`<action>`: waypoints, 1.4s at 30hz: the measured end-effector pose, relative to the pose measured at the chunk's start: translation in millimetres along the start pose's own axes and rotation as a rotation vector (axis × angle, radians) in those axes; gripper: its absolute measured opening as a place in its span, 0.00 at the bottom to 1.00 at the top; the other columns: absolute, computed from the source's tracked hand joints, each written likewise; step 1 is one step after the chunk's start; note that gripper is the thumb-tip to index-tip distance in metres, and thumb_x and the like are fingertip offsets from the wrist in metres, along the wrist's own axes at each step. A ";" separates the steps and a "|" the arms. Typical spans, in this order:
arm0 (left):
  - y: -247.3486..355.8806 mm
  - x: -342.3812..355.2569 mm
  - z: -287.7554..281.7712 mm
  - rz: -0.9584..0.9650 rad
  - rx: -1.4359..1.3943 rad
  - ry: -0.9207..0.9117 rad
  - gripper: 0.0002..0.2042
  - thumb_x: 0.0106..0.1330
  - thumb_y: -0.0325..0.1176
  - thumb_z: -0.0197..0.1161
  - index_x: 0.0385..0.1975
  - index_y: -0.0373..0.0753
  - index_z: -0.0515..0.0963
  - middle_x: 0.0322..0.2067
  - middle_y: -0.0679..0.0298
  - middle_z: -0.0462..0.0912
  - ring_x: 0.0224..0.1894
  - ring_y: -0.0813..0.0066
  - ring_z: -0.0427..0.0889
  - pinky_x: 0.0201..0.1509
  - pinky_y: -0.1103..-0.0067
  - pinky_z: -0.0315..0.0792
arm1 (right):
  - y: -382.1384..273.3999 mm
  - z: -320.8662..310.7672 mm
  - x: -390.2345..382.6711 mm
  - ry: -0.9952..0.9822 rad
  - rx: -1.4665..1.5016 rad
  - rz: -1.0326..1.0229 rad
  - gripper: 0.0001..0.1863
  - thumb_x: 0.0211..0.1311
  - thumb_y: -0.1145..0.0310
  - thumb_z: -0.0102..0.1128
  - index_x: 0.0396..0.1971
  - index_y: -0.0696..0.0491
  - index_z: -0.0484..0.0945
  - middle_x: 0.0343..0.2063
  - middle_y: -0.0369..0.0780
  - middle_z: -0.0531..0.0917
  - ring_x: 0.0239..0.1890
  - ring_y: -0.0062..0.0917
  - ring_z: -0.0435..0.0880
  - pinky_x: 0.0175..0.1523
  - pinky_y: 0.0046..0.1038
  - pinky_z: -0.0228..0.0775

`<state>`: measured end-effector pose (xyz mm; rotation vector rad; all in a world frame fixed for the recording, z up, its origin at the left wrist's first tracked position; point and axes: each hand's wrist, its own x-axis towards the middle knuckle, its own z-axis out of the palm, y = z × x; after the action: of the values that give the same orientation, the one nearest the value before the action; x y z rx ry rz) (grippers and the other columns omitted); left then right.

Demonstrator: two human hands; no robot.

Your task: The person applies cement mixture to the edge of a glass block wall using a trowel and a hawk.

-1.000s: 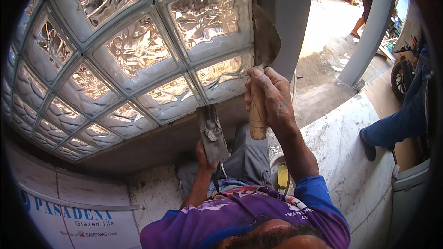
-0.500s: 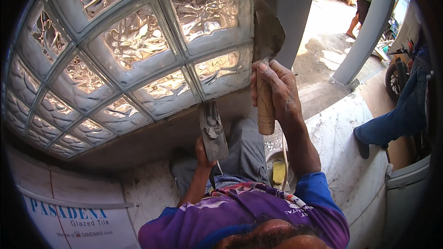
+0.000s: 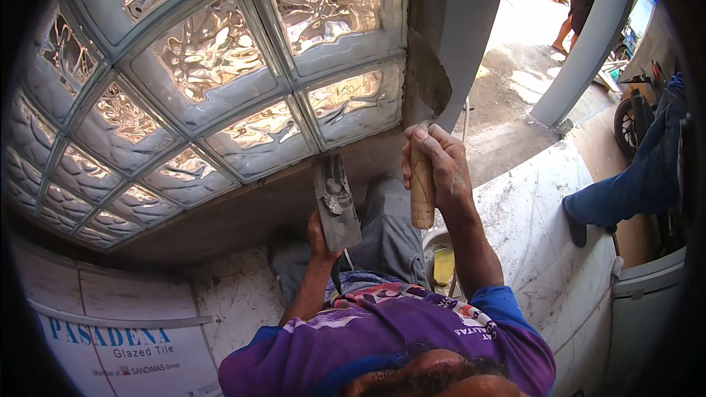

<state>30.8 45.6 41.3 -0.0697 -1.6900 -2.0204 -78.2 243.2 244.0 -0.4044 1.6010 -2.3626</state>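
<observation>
My right hand [image 3: 444,163] is closed around the wooden handle of a pointed trowel [image 3: 428,77], held upright. Its grey blade lies along the right edge of the glass block panel [image 3: 243,66], next to the grey wall strip; whether it touches is hard to tell. Lower and to the left, my left hand [image 3: 321,238] grips a flat rectangular float [image 3: 343,231], its far end close to the panel's bottom edge. A small lump of grey mortar [image 3: 338,203] sits on the float. Most of the left fingers are hidden beneath it.
A bucket [image 3: 434,235] with something yellow inside stands beside my knee. At right are another person's leg in jeans [image 3: 621,192], a motorcycle wheel [image 3: 626,126] and a grey post [image 3: 588,55]. A second person [image 3: 581,0] is farther off. A white printed board [image 3: 121,353] is at lower left.
My right hand and the trowel have moved down along the panel's right edge. The left hand and float stay nearly where they were; the view has shifted slightly.
</observation>
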 end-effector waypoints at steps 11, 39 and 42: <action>-7.7 1.2 -7.9 0.002 0.236 -0.049 0.28 0.67 0.53 0.43 0.55 0.35 0.68 0.46 0.55 0.78 0.44 0.67 0.81 0.45 0.71 0.77 | 1.4 -5.1 -12.5 -0.020 -0.052 0.012 0.16 0.65 0.59 0.54 0.36 0.59 0.72 0.22 0.38 0.75 0.17 0.19 0.75 0.19 0.21 0.69; -47.3 -24.9 -34.9 0.023 0.535 -0.013 0.28 0.67 0.53 0.45 0.60 0.39 0.63 0.51 0.57 0.75 0.47 0.68 0.79 0.46 0.70 0.77 | 18.0 -94.3 -28.4 -0.234 -0.399 0.239 0.17 0.55 0.59 0.65 0.34 0.57 0.74 0.25 0.34 0.74 0.25 0.17 0.74 0.32 0.21 0.69; -16.2 -12.9 -9.3 -0.255 -0.171 0.021 0.28 0.66 0.53 0.47 0.60 0.39 0.64 0.52 0.57 0.74 0.46 0.68 0.78 0.45 0.70 0.77 | 16.1 -134.9 -9.8 -0.301 -0.945 -0.005 0.18 0.51 0.61 0.69 0.34 0.57 0.74 0.19 0.34 0.70 0.24 0.19 0.71 0.29 0.26 0.64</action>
<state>38.1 43.0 19.9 0.1144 -1.5757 -2.3414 -117.9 356.9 180.4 -0.8712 2.4257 -1.2946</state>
